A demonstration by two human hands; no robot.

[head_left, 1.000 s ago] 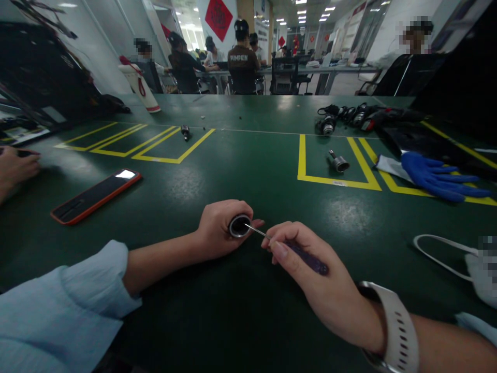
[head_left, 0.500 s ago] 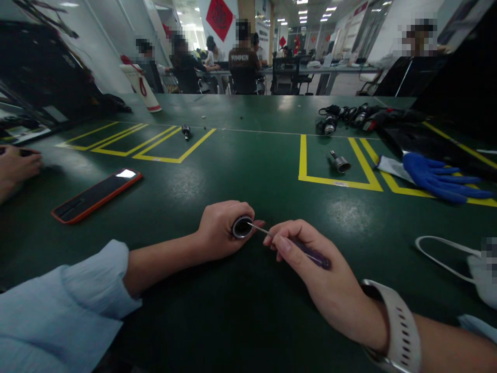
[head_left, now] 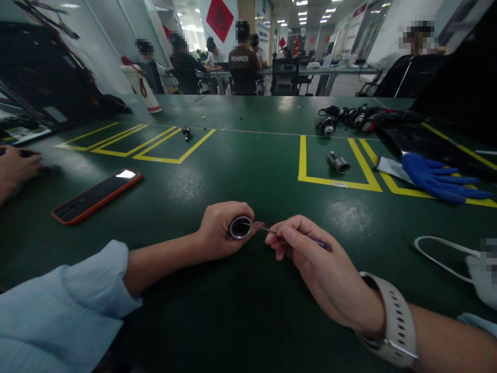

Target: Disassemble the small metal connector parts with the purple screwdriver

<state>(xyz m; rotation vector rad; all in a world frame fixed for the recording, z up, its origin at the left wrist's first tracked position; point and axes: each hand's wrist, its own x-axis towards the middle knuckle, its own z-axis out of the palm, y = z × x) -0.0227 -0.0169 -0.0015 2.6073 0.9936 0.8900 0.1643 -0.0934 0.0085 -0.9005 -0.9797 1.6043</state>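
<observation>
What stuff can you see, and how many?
Table: one, green, underneath
Tape outlines: several, yellow, tabletop
Metal part: one, dark, silver rim, centre
Tool: one, purple handle, centre
Loose metal parts: two, silvery, farther off
Phone: one, black and orange, left
Glove: one, blue and white, right
Looped item: one, white, right
Container: one, white and red, back left
Heap: one, mostly black, back right
People: several, back
Someone else's hand: one, left edge
Left hand: one, holding metal part
Right hand: one, holding tool

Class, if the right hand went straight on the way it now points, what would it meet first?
The right hand, thin tool leading, would probably meet the inside of the round metal part in the left hand; whether the tip touches is unclear.
</observation>
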